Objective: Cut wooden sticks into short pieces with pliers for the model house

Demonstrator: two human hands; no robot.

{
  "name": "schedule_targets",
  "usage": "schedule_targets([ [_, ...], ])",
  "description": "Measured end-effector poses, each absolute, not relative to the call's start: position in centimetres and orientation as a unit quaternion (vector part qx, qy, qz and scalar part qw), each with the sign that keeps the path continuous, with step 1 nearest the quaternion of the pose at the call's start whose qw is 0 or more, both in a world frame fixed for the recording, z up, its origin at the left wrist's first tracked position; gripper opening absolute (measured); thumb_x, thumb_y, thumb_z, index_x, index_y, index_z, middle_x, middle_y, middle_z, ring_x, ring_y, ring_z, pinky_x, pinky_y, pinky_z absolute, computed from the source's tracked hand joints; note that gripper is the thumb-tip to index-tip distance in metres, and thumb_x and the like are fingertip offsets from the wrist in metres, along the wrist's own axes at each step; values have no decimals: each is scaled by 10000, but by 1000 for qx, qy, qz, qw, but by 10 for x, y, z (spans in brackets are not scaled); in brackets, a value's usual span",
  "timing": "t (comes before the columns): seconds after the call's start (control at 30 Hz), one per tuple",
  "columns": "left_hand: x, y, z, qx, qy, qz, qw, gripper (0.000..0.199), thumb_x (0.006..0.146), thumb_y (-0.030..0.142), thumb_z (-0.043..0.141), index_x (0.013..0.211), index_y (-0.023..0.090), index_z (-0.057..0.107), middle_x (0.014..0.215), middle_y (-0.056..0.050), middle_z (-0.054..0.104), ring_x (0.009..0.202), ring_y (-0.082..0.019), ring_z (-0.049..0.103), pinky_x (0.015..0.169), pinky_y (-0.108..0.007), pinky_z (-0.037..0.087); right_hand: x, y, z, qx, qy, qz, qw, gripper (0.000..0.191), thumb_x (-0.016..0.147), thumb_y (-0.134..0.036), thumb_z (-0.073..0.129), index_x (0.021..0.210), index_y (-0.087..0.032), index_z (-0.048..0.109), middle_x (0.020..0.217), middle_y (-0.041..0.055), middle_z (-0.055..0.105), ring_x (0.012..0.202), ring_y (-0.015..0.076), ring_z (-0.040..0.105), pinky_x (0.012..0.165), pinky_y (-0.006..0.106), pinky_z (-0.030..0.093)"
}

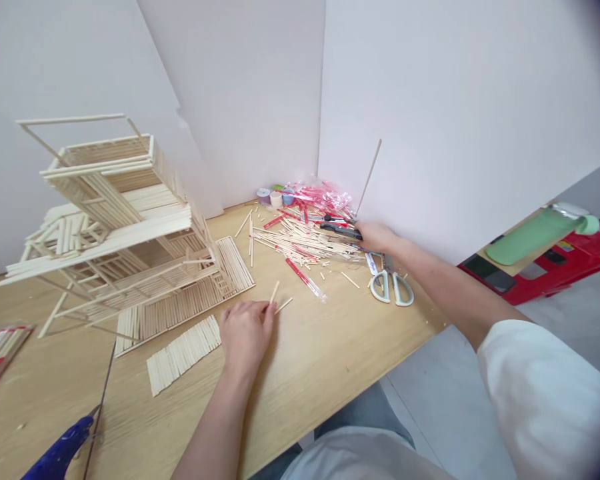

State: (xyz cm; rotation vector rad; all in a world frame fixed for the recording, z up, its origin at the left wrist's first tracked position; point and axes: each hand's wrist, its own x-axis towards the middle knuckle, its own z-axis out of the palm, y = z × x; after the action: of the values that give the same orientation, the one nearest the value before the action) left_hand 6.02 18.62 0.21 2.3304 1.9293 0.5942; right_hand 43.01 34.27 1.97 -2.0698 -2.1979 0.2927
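Observation:
My left hand (245, 330) rests at the middle of the table, closed on a short wooden stick (275, 291) between thumb and fingers. Another short stick (284, 305) lies beside its fingertips. Left of this hand is a flat panel of sticks (185, 353). My right hand (375, 237) reaches to the back right by the black cutter (341, 231); its fingers are mostly hidden, so its grip is unclear. A pile of loose sticks (305, 240) spreads to its left, and scissors (392, 288) lie just in front of it.
A house model of sticks (115, 227) stands at the left on a stick base (237, 263). A blue glue gun (63, 447) and packaged sticks (0, 353) are at the far left. Small jars (276, 199) sit at the back. A green bottle (535, 235) is beyond the right edge.

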Motion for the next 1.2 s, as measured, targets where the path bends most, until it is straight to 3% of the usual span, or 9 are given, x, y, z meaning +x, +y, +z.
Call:
schedule_targets([
  [0.17, 53, 189, 7, 740, 654, 154, -11, 403, 994, 395, 452, 807, 217, 762, 881, -93, 767, 903, -292, 644, 837, -426, 321, 432, 346, 24, -696, -704, 76, 116, 321, 777, -319, 736, 1028, -138, 652, 959, 163, 727, 864, 265, 636, 741, 315, 435],
  [0.37, 51, 191, 7, 721, 655, 226, -1, 384, 1002, 397, 456, 904, 209, 776, 989, -96, 757, 974, -292, 646, 902, -449, 361, 421, 336, 41, -689, -662, 52, 292, 221, 876, -324, 522, 1037, -175, 549, 1000, 113, 671, 905, 227, 617, 777, 318, 480],
  [0.47, 54, 193, 0, 702, 610, 343, 127, 330, 984, 404, 508, 988, 223, 784, 992, -78, 767, 969, -246, 671, 883, -389, 446, 399, 324, 50, -651, -661, 94, 361, 203, 878, -376, 476, 999, -216, 506, 983, 77, 651, 897, 212, 631, 770, 318, 518],
  [0.6, 72, 189, -15, 609, 547, 463, 339, 273, 910, 368, 636, 1070, 200, 780, 1071, -78, 780, 976, -223, 710, 873, -346, 524, 355, 289, 52, -532, -634, 305, 471, 259, 754, -394, 629, 916, -247, 491, 865, 30, 616, 744, 202, 619, 735, 375, 548],
  [0.73, 89, 178, -22, 599, 535, 432, 410, 241, 889, 328, 681, 1071, 207, 783, 1089, -73, 780, 841, -206, 718, 762, -333, 544, 315, 245, 43, -444, -674, 412, 424, 238, 718, -319, 691, 875, -234, 534, 826, 6, 604, 719, 173, 584, 727, 348, 514],
  [0.9, 92, 177, -21, 719, 504, 367, 307, 134, 918, 262, 671, 941, 227, 797, 984, -44, 785, 941, -207, 690, 880, -351, 508, 285, 216, 29, -402, -734, 407, 367, 180, 730, -219, 646, 894, -213, 571, 833, 4, 619, 725, 150, 573, 694, 283, 476],
  [1.2, 90, 183, -23, 777, 493, 296, 255, 134, 922, 246, 667, 876, 195, 782, 806, -53, 724, 797, -189, 623, 770, -298, 453, 274, 210, 18, -432, -762, 386, 289, 172, 756, -278, 649, 905, -230, 576, 845, 13, 660, 789, 194, 620, 780, 324, 504],
])
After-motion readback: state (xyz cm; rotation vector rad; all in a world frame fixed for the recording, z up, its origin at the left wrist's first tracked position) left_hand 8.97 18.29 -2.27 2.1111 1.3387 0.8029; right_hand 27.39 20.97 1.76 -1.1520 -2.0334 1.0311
